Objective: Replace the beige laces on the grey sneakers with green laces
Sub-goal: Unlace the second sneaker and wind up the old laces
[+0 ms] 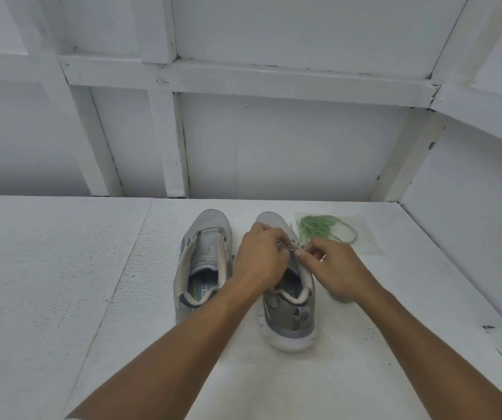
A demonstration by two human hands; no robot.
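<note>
Two grey sneakers stand side by side on a white surface, toes pointing away from me. The left sneaker (204, 259) shows no lace and its tongue is exposed. Over the lacing area of the right sneaker (289, 313), my left hand (259, 257) curls around the beige lace (295, 245). My right hand (331, 268) pinches the same lace from the right side. Both hands hide most of the lace and the eyelets. A bundle of green laces (325, 227) lies in a clear plastic bag just beyond and to the right of the right sneaker.
The white table (61, 268) ends at a white framed wall (243, 140) behind the shoes. A white side wall (471, 237) closes off the right. A small dark mark (487, 327) sits near the right edge.
</note>
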